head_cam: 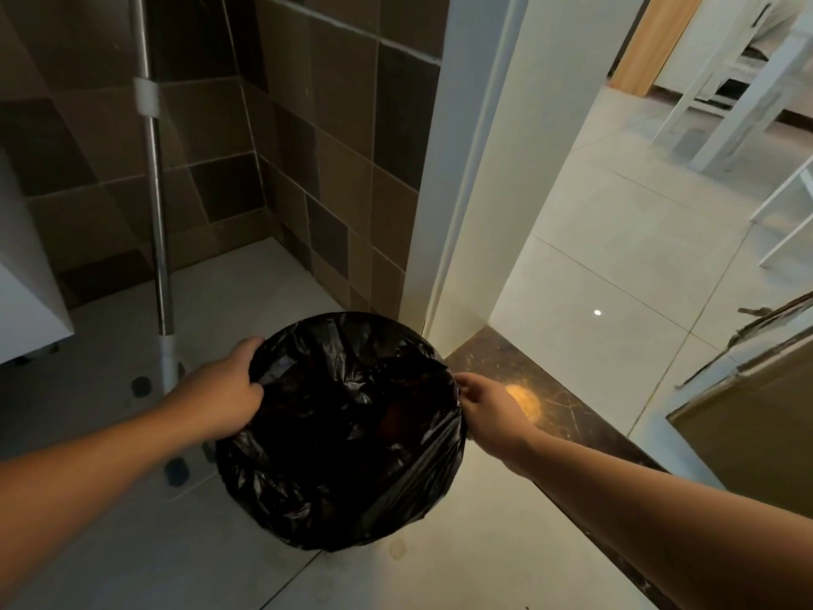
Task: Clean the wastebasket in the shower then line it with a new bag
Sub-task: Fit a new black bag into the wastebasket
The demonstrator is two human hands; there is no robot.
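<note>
- Looking down from the head view, a round bin (338,433) stands on the pale bathroom floor (110,543), just inside the doorway and beside the dark stone threshold (550,402).
- A black bag (352,490) lines the bin, its top folded out over the rim and hanging down the sides so that the bin's own wall is hidden.
- The left hand (220,389) grips the bag at the left rim, thumb inside and fingers curled over the fold; judged from this, it takes both plastic and rim so the bin can be steadied or lifted.
- The right hand (488,411) pinches the bag at the right rim, fingers narrow on the plastic, opposite the left so the load is shared evenly.
- Whether the bag is the old one about to come off or a new one being seated cannot be told; the inside is too dark to show contents.
- A metal pole (154,191) rises from the floor left of the bin, close to the tiled wall (330,169); its foot stands near the left hand but apart from it.
- Through the doorway lies a brighter room with white furniture (726,103), well apart from the bin.
</note>
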